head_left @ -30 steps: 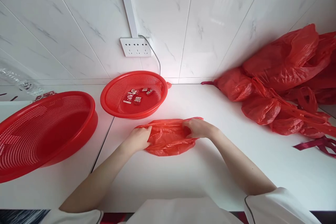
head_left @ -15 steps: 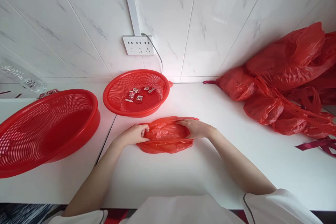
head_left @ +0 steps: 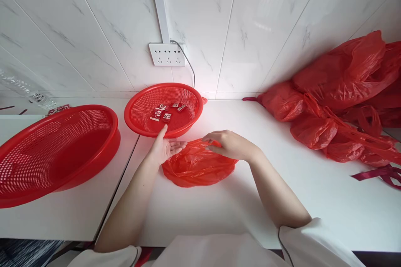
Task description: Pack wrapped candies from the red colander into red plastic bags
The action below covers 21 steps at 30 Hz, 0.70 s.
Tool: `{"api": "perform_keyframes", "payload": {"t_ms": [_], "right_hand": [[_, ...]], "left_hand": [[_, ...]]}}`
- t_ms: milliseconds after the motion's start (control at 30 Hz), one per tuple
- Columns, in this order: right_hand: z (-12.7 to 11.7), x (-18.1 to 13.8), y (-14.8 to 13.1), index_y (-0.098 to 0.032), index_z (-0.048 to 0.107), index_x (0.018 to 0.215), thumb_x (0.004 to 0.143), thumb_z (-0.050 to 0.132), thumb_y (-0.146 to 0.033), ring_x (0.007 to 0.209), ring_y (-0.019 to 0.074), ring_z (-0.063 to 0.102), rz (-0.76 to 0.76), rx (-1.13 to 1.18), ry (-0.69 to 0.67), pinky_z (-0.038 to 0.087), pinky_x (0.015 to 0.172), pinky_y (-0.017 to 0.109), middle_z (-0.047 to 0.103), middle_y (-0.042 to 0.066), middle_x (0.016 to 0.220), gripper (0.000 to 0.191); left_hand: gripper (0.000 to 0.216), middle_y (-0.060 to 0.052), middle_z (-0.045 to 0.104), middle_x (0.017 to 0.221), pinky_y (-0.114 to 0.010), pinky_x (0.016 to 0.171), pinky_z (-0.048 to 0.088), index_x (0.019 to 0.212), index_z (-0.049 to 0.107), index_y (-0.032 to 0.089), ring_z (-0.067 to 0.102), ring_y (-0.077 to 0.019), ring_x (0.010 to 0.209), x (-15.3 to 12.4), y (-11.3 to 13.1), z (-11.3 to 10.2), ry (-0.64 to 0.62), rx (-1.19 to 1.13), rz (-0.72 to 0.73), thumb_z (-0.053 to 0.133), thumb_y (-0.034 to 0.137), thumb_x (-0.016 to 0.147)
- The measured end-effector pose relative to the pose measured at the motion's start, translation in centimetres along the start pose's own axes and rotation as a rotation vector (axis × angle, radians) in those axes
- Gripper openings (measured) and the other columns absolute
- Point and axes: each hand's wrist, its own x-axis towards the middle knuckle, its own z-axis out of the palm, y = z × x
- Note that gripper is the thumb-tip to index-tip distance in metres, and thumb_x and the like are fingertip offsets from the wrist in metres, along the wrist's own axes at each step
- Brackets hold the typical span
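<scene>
On the white counter in front of me lies a crumpled red plastic bag (head_left: 200,171), its mouth loosely spread. My left hand (head_left: 163,149) is at the bag's upper left, palm up, thumb pointing up and fingers stretched out; nothing is in it. Over the bag's upper right edge hovers my right hand (head_left: 230,144), palm down, with thumb and fingers apart and holding nothing. Just behind the left hand stands a red mesh basket (head_left: 134,119) with several small red-and-white packets (head_left: 167,117) in it.
A larger red basket (head_left: 106,137) stands at the left. Full red plastic bags (head_left: 341,79) are piled at the right against the tiled wall, near a dark red ribbon (head_left: 380,173). A power socket (head_left: 167,54) with a cable is on the wall. A clear plastic bottle (head_left: 29,91) lies far left.
Both hands have come out of the bag's mouth and let go of its sides. They have risen toward the basket, and the bag has settled flatter.
</scene>
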Motion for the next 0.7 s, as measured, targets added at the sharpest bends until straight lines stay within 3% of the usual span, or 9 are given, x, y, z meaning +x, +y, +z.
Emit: {"api": "perform_keyframes", "payload": {"t_ms": [100,200,333,467,700], "right_hand": [[-1.1,0.5,-1.3,-0.023,0.062,0.117,0.093,0.048,-0.03,0.099,0.0204,0.065,-0.013,0.032,0.096,0.05,0.084,0.034,0.068,0.005,0.113,0.028],[-1.7,0.7,-2.0,-0.024,0.063,0.116,0.093,0.049,-0.028,0.099,0.0195,0.065,-0.017,0.068,0.156,0.051,0.085,0.034,0.069,0.004,0.113,0.028],[-1.7,0.6,-1.5,-0.025,0.063,0.116,0.091,0.05,-0.025,0.098,0.0195,0.066,-0.018,0.083,0.131,0.052,0.084,0.033,0.07,0.002,0.111,0.029],[-1.2,0.4,0.1,-0.026,0.064,0.114,0.091,0.049,-0.024,0.095,0.0196,0.067,0.037,0.074,0.091,0.052,0.081,0.032,0.071,0.001,0.108,0.028],[-0.9,0.8,1.9,-0.027,0.064,0.11,0.095,0.045,-0.03,0.086,0.0191,0.065,0.152,-0.079,0.111,0.049,0.075,0.031,0.071,0.002,0.101,0.024]], "left_hand": [[0.035,-0.019,0.07,0.097,-0.02,0.065,0.058,0.105,0.061,0.004,0.07,-0.0229,0.092,0.9,-0.9,0.5,-0.033,-0.137,0.112,0.055,0.031,0.084],[0.024,-0.011,0.071,0.102,-0.025,0.079,0.058,0.101,0.062,0.011,0.067,-0.0216,0.102,1.4,-2.5,0.4,-0.038,-0.225,0.292,0.054,0.016,0.078],[0.007,-0.004,0.071,0.098,-0.036,0.095,0.053,0.08,0.06,0.016,0.066,-0.0192,0.102,1.7,-4.0,-0.6,-0.005,-0.19,0.371,0.055,0.017,0.074],[0.005,-0.002,0.069,0.084,-0.04,0.094,0.053,0.068,0.054,0.017,0.067,-0.0196,0.093,2.0,-4.6,-1.1,-0.016,-0.158,0.353,0.058,0.018,0.071],[0.005,-0.003,0.07,0.083,-0.039,0.087,0.054,0.066,0.057,0.016,0.066,-0.0197,0.087,2.5,-5.4,-0.7,-0.061,-0.163,0.308,0.058,0.019,0.07]]}}
